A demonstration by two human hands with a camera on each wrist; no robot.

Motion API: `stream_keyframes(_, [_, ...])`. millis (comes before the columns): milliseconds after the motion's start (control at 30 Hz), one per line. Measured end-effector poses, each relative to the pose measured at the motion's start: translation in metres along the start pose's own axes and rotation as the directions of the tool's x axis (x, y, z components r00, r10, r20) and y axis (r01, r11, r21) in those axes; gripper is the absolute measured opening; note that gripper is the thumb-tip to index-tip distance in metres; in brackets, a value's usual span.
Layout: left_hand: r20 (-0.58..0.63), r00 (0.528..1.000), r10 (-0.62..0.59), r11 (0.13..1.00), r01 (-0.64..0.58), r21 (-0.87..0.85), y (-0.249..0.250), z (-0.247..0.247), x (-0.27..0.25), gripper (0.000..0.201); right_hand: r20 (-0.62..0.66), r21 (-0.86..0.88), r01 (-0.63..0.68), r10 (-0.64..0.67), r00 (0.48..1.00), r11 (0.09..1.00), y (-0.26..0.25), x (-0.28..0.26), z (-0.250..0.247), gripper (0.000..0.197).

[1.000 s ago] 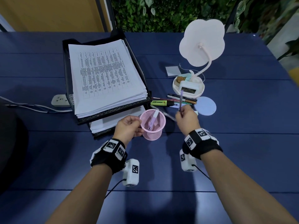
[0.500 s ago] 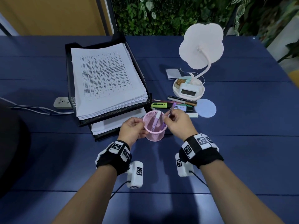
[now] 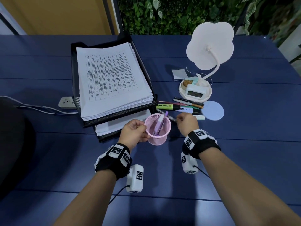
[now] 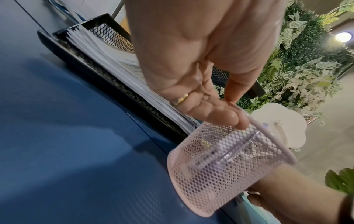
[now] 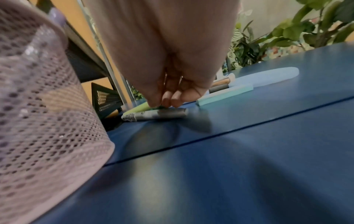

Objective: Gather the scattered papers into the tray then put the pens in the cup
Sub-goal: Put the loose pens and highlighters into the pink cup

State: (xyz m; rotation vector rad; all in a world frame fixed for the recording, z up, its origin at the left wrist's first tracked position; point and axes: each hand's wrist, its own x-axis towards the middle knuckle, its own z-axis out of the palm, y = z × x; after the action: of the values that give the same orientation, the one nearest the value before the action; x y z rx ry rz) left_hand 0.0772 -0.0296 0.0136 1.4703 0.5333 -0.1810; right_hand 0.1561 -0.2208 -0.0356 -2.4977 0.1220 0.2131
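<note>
My left hand (image 3: 136, 132) pinches the near-left rim of the pink mesh cup (image 3: 157, 130), which stands on the blue table just in front of the tray. A purple pen (image 3: 163, 123) and a lilac one lean inside it. In the left wrist view, the thumb and fingers (image 4: 226, 115) clamp the cup (image 4: 220, 166) at its rim. My right hand (image 3: 186, 122) is down on the table right of the cup, fingertips (image 5: 164, 103) pinching a grey pen (image 5: 159, 115). Several more pens and a yellow highlighter (image 3: 164, 106) lie behind it. The black two-tier tray (image 3: 74, 75) holds stacked papers (image 3: 112, 79).
A white flower-shaped lamp (image 3: 210, 46) stands at the back right, its base (image 3: 195, 91) just behind the pens. A pale round coaster (image 3: 212, 110) and a small pale block (image 3: 200, 117) lie right of my right hand. A power strip (image 3: 66, 102) with cables sits left of the tray.
My right hand let the purple pen drop into the cup, then moved right and down onto the grey pen on the table. The left hand kept hold of the cup.
</note>
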Motion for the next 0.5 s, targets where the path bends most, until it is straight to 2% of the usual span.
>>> stream_keyframes(167, [0.030, 0.999, -0.015, 0.999, 0.014, 0.031, -0.001, -0.006, -0.001, 0.019, 0.069, -0.185, 0.116, -0.105, 0.992, 0.976, -0.009, 0.015, 0.014, 0.018])
stream_keyframes(300, [0.032, 0.999, -0.022, 0.999, 0.020, 0.048, 0.000, -0.012, 0.001, 0.017, 0.119, -0.278, 0.126, -0.096, 0.988, 0.952, -0.011, 0.020, 0.020, 0.012])
stream_keyframes(400, [0.024, 0.999, -0.028, 0.999, 0.027, 0.038, 0.000, -0.013, 0.002, 0.017, 0.156, -0.237, 0.085, -0.049, 0.987, 0.968, -0.011, 0.019, 0.018, 0.013])
stream_keyframes(500, [0.018, 0.999, -0.028, 0.999, 0.028, 0.027, -0.001, -0.013, 0.002, 0.017, 0.117, -0.019, -0.021, 0.023, 0.993, 1.000, -0.012, 0.010, 0.007, 0.009])
